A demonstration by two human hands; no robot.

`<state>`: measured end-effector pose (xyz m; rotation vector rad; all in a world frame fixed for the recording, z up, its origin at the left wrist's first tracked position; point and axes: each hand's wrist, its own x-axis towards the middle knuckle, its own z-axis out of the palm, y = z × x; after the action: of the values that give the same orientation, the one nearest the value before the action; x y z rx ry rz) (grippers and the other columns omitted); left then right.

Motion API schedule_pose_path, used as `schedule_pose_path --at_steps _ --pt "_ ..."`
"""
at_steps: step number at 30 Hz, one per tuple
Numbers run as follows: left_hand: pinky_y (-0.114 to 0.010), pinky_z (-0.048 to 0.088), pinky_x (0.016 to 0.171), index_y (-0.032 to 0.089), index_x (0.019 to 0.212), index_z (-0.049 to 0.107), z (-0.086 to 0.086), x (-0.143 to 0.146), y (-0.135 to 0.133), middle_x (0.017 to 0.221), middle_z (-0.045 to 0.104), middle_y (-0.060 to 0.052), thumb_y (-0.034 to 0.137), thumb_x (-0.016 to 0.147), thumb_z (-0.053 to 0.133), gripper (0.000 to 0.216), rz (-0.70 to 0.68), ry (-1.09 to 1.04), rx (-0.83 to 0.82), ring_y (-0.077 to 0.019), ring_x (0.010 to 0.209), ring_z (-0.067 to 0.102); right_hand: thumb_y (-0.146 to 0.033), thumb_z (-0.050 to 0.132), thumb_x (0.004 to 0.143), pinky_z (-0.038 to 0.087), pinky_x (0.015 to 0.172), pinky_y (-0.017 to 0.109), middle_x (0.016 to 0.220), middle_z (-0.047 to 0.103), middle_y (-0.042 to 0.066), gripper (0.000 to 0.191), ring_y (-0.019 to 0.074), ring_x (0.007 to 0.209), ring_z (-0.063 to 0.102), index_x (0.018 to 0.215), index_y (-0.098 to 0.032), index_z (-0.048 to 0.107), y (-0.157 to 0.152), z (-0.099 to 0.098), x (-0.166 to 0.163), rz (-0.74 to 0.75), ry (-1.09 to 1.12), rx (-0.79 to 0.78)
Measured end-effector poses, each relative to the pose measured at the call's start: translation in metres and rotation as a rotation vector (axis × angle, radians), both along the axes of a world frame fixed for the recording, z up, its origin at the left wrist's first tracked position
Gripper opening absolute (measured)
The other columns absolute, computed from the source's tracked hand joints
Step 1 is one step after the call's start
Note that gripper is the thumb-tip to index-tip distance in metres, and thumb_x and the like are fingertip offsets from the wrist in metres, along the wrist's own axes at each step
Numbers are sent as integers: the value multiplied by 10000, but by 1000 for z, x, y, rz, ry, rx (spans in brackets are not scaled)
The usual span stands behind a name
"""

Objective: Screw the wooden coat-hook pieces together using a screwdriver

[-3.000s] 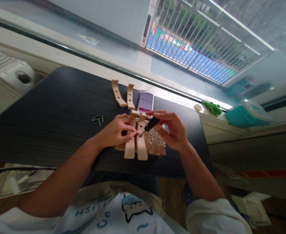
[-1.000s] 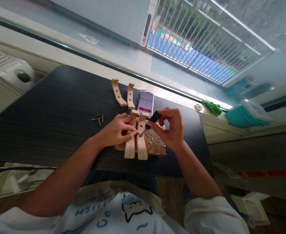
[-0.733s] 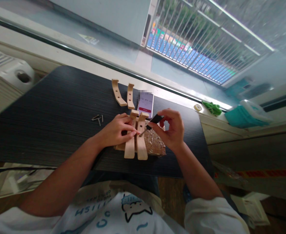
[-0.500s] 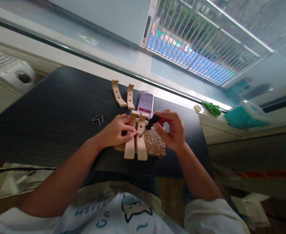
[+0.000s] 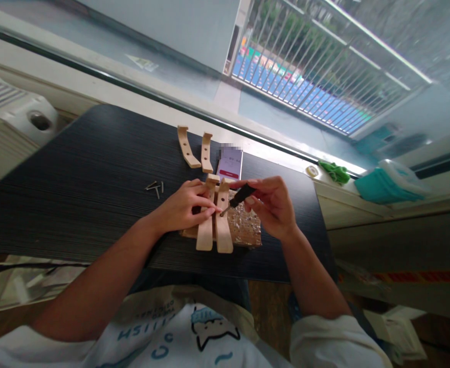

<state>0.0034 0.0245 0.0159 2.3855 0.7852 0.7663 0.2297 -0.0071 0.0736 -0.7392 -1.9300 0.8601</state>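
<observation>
My right hand (image 5: pixel 273 207) grips the black handle of a screwdriver (image 5: pixel 244 194), its forefinger stretched along the top. The screwdriver slants down to the lower hole of the right curved wooden hook (image 5: pixel 224 237); whether a screw sits there is too small to tell. Beside it lies a second wooden hook (image 5: pixel 204 237). My left hand (image 5: pixel 188 207) is wrapped over this second hook, thumb and forefinger closed together, their tips touching the right hook near the screwdriver tip. Both hooks rest across a brown block (image 5: pixel 248 230) in shiny wrapping.
Two more wooden hooks (image 5: pixel 188 151) (image 5: pixel 206 153) lie at the back of the dark table (image 5: pixel 75 194). A phone (image 5: pixel 230 163) lies right of them. Several screws (image 5: pixel 156 188) are left of my left hand. A radiator (image 5: pixel 16 120) stands left; a teal box (image 5: pixel 389 184) sits on the sill.
My right hand has turned round the screwdriver handle, its forefinger now reaching further left, and the handle sits slightly lower. My left hand and the hooks stay in place.
</observation>
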Motion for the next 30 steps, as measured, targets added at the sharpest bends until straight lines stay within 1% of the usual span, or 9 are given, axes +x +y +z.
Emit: schedule_pose_path --at_steps 5,7,11,15,20,22,25,30 --pt "-398 358 920 263 971 774 1 0 0 886 650 -47 311 910 534 252 -6 -16 9 -226 935 500 -176 536 920 447 523 227 1058 710 -1 266 66 650 582 1133 -319 464 0 0 -1 31 58 -6" --pt "-397 357 919 257 965 775 1 1 0 875 651 -45 300 910 531 254 -11 -18 18 -226 932 501 -184 551 913 458 535 229 1028 711 -6 259 68 660 597 1124 -312 472 0 1 -1 7 50 -6" --pt "-383 361 907 248 964 776 2 1 0 803 635 -36 304 916 516 271 -12 -11 29 -213 892 503 -275 584 904 486 548 255 965 710 -3 209 85 658 612 1088 -290 487 1 2 -1 -72 14 -19" --pt "-392 359 919 249 967 775 1 0 0 843 662 -40 303 920 516 269 -18 -13 30 -221 920 509 -275 619 884 478 537 266 946 701 -12 228 85 636 603 1086 -303 517 2 1 -1 -98 25 -3" --pt "-403 358 936 252 960 776 1 1 0 888 679 -47 314 920 517 269 -8 -12 28 -232 957 518 -234 669 849 441 536 267 749 611 -50 279 93 632 594 1089 -327 562 4 0 0 -139 24 55" --pt "-403 355 943 255 953 777 1 1 -1 872 675 -42 313 917 521 265 -3 -7 21 -230 955 520 -232 676 843 426 529 262 713 577 -58 279 90 620 578 1083 -326 569 4 0 0 -143 22 71" --pt "-399 354 943 254 954 777 2 1 -1 845 658 -40 301 912 525 260 -1 -11 17 -224 942 523 -227 694 828 417 517 248 711 560 -61 289 79 596 546 1073 -322 575 5 1 -3 -140 35 89" --pt "-397 356 934 239 944 777 3 2 -1 839 649 -41 287 915 522 261 -8 -29 32 -222 935 530 -205 724 796 401 487 226 753 577 -52 305 69 583 514 1041 -305 571 6 0 -7 -173 60 142"
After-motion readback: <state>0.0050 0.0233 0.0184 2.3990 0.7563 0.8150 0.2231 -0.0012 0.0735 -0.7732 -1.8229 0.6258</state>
